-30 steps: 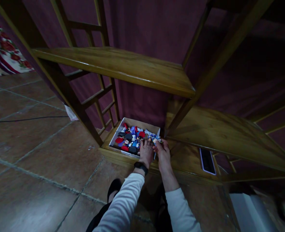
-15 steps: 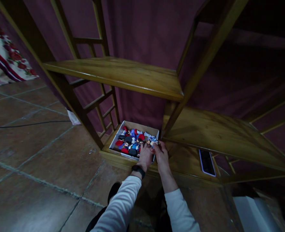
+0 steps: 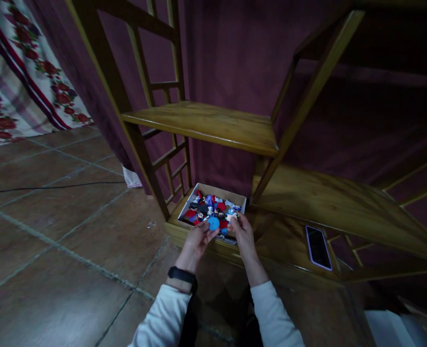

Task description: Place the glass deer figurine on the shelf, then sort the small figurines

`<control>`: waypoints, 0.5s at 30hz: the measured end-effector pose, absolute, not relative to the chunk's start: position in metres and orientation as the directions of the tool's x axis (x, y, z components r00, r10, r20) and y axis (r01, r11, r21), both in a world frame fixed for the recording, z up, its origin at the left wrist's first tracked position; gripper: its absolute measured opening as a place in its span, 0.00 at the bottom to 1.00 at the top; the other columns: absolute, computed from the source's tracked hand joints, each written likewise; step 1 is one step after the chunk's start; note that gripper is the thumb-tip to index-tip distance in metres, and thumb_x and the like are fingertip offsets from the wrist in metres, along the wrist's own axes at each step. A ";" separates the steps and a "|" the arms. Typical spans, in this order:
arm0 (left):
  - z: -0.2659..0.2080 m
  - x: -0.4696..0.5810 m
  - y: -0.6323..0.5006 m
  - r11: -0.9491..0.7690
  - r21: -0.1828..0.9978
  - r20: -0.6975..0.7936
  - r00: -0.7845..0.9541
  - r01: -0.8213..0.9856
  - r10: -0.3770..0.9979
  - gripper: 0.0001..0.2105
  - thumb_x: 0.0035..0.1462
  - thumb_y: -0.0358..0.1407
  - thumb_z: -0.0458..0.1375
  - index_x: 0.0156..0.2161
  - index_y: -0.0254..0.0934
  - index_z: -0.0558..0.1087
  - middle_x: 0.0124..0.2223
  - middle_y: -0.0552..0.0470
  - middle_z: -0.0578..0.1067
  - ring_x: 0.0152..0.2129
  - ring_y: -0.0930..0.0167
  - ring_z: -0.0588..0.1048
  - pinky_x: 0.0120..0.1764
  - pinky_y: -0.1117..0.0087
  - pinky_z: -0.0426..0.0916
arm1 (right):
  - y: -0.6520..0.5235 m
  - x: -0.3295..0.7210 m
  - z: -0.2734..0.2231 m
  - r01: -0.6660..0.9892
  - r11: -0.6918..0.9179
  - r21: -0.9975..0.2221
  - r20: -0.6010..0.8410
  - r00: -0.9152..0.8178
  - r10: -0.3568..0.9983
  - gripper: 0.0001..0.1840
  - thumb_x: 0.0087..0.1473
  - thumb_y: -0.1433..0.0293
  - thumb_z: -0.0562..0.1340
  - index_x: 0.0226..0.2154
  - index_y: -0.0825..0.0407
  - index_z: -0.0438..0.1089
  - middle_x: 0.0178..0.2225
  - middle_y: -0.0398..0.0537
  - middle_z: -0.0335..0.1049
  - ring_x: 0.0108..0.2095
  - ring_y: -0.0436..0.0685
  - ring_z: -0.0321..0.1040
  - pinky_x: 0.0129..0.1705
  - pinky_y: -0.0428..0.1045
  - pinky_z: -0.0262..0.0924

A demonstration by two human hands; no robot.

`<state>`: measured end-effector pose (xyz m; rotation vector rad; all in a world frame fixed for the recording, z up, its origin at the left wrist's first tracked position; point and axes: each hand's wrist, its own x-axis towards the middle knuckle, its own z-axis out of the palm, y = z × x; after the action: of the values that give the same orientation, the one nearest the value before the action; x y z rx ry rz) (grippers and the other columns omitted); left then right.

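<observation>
A shallow cardboard box (image 3: 243, 202) sits on the low wooden shelf, filled with small toy figurines (image 3: 203, 210) in red, black, blue and white, several with round bases. My left hand (image 3: 196, 243), with a dark band at the wrist, is turned partly palm up at the box's front edge. Its fingers close on a blue round disc (image 3: 213, 223), which looks like a figurine's base. At the right side of the box, my right hand (image 3: 243, 233) pinches a small white-and-blue figurine (image 3: 231, 214); its lower part is hidden by the fingers.
A phone (image 3: 318, 247) lies on the low shelf to the right. Above the box is a wooden shelf board (image 3: 206, 123), with a slanted post (image 3: 307, 86) on its right. Lattice bars stand at the left. A cable (image 3: 54, 186) crosses the tiled floor.
My left hand has drawn back from inside the box, turned over and now shows the blue disc. My right hand has lifted a figurine. The view has shifted left.
</observation>
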<state>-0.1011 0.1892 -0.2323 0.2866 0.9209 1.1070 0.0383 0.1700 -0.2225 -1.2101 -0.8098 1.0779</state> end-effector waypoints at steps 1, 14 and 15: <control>-0.231 -0.101 0.187 0.450 0.614 -0.483 0.142 -0.648 0.864 0.06 0.52 0.24 0.54 0.36 0.30 0.69 0.33 0.45 0.76 0.29 0.70 0.76 0.37 0.66 0.72 | 0.169 0.036 -0.224 -0.210 0.002 -0.978 -0.063 0.304 0.951 0.24 0.42 0.57 0.62 0.42 0.51 0.67 0.30 0.43 0.71 0.26 0.50 0.66 0.29 0.46 0.63; -0.226 -0.087 0.190 0.425 0.664 -0.373 0.220 -0.615 0.901 0.06 0.46 0.26 0.61 0.34 0.30 0.73 0.32 0.47 0.77 0.28 0.73 0.76 0.39 0.70 0.71 | 0.178 0.033 -0.232 -0.463 -0.046 -0.885 -0.186 0.263 0.947 0.20 0.39 0.59 0.66 0.36 0.51 0.68 0.36 0.45 0.71 0.32 0.53 0.70 0.34 0.48 0.65; -0.227 -0.087 0.190 0.427 0.667 -0.372 0.224 -0.611 0.901 0.06 0.46 0.26 0.61 0.33 0.30 0.72 0.31 0.48 0.77 0.28 0.73 0.76 0.39 0.70 0.71 | 0.178 0.033 -0.231 -0.472 -0.050 -0.880 -0.190 0.254 0.948 0.20 0.39 0.60 0.66 0.35 0.51 0.68 0.36 0.45 0.71 0.32 0.52 0.70 0.34 0.47 0.65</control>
<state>-0.0865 0.1900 -0.2270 0.4230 0.8133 1.0867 0.0326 0.1783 -0.2312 -1.0629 -0.5825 1.2649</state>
